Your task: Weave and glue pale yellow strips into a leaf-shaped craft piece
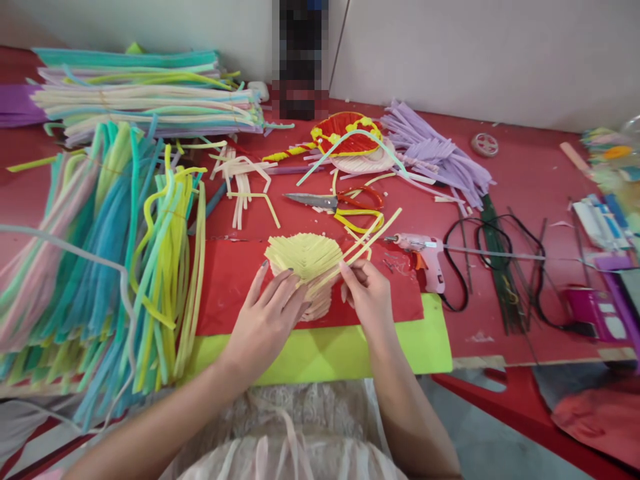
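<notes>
Your right fingers (pixel 353 277) pinch yellow strips (pixel 374 241); your left fingers (pixel 274 288), slightly spread, rest on the fan-shaped piece (pixel 300 249) at the frame's centre, its top layered yellow, its paler bottom seemingly uncovered.

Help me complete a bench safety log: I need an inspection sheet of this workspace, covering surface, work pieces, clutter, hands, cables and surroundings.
Surface: red table, with a red sheet over a lime-green sheet.
Work pieces: pale-yellow layered piece and pale-yellow stem.
Clutter: bundled stems at left; purple stems, scissors and pink glue gun beyond or beside the work.
Hands: left hand rests on the layered piece; right hand pinches the stem.
Cables: black cord loops right of the glue gun.
Surroundings: pale wall behind; red furniture at lower right.
</notes>
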`<state>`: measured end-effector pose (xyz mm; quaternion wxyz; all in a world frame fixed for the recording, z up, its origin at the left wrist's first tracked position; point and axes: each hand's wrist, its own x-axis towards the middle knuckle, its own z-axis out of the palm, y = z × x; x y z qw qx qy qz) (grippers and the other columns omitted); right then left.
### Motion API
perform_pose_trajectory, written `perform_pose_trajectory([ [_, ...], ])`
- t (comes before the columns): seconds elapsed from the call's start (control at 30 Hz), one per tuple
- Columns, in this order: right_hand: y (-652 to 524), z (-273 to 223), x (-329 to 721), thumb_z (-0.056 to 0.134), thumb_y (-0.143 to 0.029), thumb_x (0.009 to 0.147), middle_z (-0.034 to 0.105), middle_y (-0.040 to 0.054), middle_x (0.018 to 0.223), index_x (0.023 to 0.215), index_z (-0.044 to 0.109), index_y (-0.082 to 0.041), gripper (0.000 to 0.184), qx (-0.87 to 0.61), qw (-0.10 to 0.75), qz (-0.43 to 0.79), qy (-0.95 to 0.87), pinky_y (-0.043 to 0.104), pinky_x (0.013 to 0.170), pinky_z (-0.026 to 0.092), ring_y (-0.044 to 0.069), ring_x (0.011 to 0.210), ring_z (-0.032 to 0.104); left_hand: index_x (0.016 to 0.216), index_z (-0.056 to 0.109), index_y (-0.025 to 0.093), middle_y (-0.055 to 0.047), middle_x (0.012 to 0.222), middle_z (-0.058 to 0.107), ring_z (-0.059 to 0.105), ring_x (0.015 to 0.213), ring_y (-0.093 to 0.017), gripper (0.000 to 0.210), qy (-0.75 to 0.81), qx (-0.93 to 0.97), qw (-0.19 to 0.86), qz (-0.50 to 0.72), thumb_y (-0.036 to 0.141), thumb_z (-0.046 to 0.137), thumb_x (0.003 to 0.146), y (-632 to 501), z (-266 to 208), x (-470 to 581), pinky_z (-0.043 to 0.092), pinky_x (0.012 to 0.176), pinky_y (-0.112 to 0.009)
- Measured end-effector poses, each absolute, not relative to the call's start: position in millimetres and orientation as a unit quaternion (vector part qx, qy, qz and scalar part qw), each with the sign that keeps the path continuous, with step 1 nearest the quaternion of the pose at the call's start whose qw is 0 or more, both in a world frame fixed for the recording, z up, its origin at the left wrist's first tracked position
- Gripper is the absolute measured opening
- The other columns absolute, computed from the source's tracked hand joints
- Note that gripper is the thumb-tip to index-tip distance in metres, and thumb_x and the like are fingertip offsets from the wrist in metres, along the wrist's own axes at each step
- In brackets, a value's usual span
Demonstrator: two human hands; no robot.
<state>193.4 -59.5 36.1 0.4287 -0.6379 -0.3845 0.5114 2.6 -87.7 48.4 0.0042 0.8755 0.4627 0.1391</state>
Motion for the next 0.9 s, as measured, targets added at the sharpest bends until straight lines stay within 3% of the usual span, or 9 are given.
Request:
perform_pose_trajectory([
  [0.27, -57, 28, 191, 0.063, -0.056, 0.083, 0.072, 0.0028, 0.075, 0.083, 0.054, -0.021, 0.037, -0.643, 0.414, 0.510, -0.393, 0.020, 0.033, 0.040, 0.013, 0.048, 0.063, 0.122, 0.059, 0.013, -0.015, 0.122, 0.064, 0.059, 0.120, -0.029, 0.031, 0.493, 0.859, 0.002, 0.137, 0.021, 0.054, 0.093, -100, 35, 3, 0.034, 0.113, -0.056],
  [0.5, -55, 36, 187, 0.061, -0.052, 0.087, 0.072, 0.0018, 0.074, 0.078, 0.053, -0.021, 0.033, -0.632, 0.403, 0.504, -0.429, 0.021, 0.036, 0.041, 0.011, 0.045, 0.059, 0.113, 0.062, 0.014, -0.016, 0.125, 0.062, 0.055, 0.125, -0.031, 0.022, 0.507, 0.851, -0.012, 0.137, 0.019, 0.055, 0.092, -100, 38, 2, 0.034, 0.113, -0.056],
  [0.9, -46, 24, 188, 0.061, -0.052, 0.087, 0.073, 0.0036, 0.076, 0.079, 0.056, -0.021, 0.032, -0.645, 0.399, 0.477, -0.443, 0.022, 0.045, 0.042, 0.014, 0.056, 0.064, 0.119, 0.059, 0.015, -0.017, 0.143, 0.053, 0.054, 0.129, -0.030, 0.027, 0.521, 0.845, 0.026, 0.114, 0.026, 0.050, 0.095, -100, 33, 3, 0.033, 0.113, -0.058],
])
